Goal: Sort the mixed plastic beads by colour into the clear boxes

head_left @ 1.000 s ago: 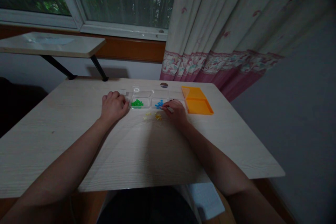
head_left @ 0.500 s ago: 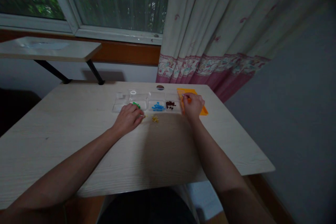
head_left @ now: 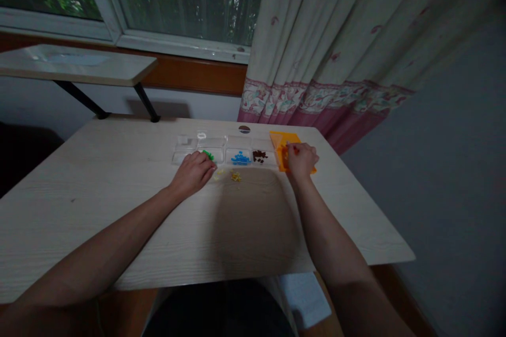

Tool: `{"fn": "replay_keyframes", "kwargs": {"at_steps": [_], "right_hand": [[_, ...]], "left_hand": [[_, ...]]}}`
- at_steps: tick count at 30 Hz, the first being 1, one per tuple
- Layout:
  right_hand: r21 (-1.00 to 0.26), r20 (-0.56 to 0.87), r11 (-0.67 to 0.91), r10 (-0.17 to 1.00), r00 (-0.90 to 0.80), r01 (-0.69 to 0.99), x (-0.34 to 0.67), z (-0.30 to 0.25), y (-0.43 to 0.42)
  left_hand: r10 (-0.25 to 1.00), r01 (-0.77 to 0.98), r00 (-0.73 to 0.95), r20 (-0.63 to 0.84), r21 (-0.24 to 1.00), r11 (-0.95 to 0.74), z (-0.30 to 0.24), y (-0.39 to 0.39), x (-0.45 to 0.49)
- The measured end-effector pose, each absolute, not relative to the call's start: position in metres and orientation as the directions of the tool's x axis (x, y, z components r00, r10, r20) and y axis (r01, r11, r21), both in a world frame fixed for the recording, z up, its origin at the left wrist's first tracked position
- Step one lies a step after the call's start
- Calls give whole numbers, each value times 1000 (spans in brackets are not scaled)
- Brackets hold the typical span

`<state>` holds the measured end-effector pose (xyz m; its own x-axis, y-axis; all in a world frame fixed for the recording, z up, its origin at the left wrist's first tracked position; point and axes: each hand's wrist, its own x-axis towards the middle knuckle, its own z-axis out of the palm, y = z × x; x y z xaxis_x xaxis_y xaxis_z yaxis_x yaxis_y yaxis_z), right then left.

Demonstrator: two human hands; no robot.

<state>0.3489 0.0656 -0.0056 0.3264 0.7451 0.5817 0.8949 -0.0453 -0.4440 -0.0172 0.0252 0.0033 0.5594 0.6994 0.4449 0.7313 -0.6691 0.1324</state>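
A clear compartment box lies on the table, holding green beads, blue beads and dark brown beads. My left hand rests curled on the table at the box's front edge, partly covering the green beads. My right hand is closed over the orange tray to the right of the box, pinching something small I cannot make out. A few yellow beads lie loose on the table between my hands.
The pale wooden table ends at a right edge near the grey wall. A small dark round object sits behind the box. A second table stands at the back left under the window; a curtain hangs behind.
My right hand moved from the blue beads rightward onto the orange tray. My left hand shifted right from the box's left end to the green beads.
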Motion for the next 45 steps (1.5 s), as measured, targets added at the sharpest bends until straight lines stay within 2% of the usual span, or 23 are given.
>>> {"fn": "replay_keyframes", "kwargs": {"at_steps": [2, 4, 9, 13, 16, 25, 32, 45], "right_hand": [[-430, 592, -51, 738, 324, 902, 337, -2, 60], [-384, 607, 0, 753, 252, 923, 324, 2, 55], [-239, 646, 202, 763, 0, 950, 293, 4, 45], [-195, 647, 400, 739, -189, 896, 271, 3, 37], [-163, 608, 506, 728, -318, 847, 257, 3, 31], [-129, 450, 681, 687, -570, 720, 234, -4, 25], [-95, 443, 753, 618, -649, 651, 226, -12, 20], [-118, 444, 755, 621, -646, 645, 226, -10, 20]], "left_hand": [[688, 715, 579, 437, 134, -687, 2, 27, -18], [675, 694, 603, 425, 137, -707, 1, 28, -18], [654, 656, 637, 408, 157, -738, -2, 29, -20], [650, 638, 650, 394, 183, -748, -2, 29, -19], [648, 628, 660, 380, 196, -754, -1, 29, -18], [650, 610, 672, 355, 231, -758, 1, 27, -13], [642, 592, 679, 358, 251, -766, 1, 27, -14], [682, 644, 601, 416, 253, -722, 1, 27, -16]]}}
